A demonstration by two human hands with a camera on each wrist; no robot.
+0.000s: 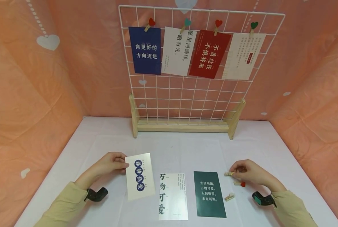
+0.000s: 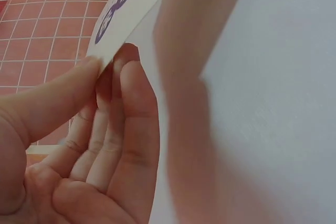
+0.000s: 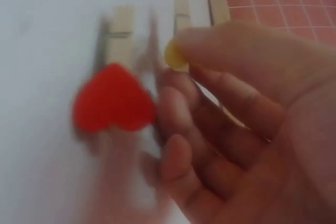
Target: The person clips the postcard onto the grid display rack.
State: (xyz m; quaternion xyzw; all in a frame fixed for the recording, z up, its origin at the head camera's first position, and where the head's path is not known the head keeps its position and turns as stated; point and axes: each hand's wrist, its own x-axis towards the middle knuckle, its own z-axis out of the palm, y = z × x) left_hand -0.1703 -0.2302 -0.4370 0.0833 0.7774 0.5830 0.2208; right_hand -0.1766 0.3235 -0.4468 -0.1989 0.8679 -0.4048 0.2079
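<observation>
My left hand point(image 1: 113, 162) pinches the upper left edge of a white card point(image 1: 146, 176) with blue circles, thumb on its face and fingers behind. The card is tilted up over the table. At the right, my right hand point(image 1: 249, 172) pinches a small wooden clothespin point(image 1: 228, 174); the right wrist view shows a yellow tip point(image 3: 177, 55) on it under the thumb. Just beside these fingers lies a clothespin with a red heart point(image 3: 113, 100). Another clothespin point(image 1: 229, 197) lies nearer the front, by a dark green card point(image 1: 210, 194).
A white card with large dark characters point(image 1: 173, 197) lies between the held card and the green one. Behind stands a white wire grid point(image 1: 183, 90) on a wooden base point(image 1: 183, 127). Blue point(image 1: 146, 64), white point(image 1: 173, 64), red point(image 1: 203, 67) and cream point(image 1: 237, 71) cards hang from heart clips.
</observation>
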